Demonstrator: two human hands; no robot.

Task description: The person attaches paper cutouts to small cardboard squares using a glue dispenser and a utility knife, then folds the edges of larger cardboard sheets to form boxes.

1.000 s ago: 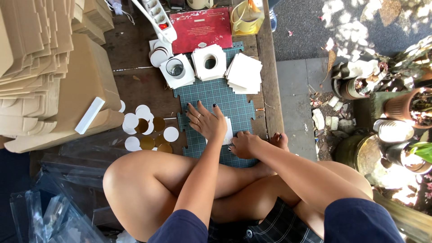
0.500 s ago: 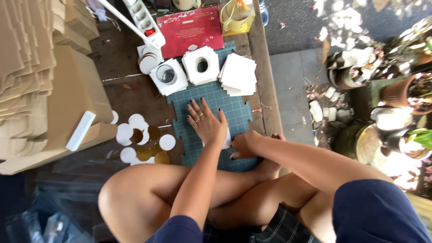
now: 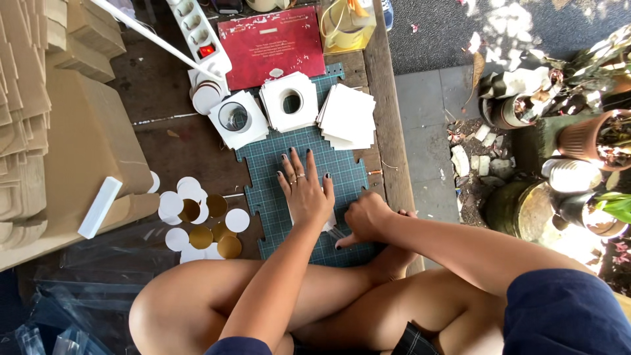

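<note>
Two hands work the green cutting mat point(image 3: 309, 190): my left hand point(image 3: 305, 190) lies flat, fingers spread, pinning a white card point(image 3: 327, 225). Just right of it, my right hand point(image 3: 365, 217) curls closed around something I cannot make out. Further off sit white card stacks point(image 3: 346, 115).

free: bare green cutting mat point(image 3: 263, 172) ahead of the left hand point(image 3: 306, 194) | far edge blocked: stacks of white squares point(image 3: 346, 116) | left: loose paper discs point(image 3: 197, 220), cardboard stack point(image 3: 79, 144) | right: table edge, right hand point(image 3: 365, 218) near it
</note>
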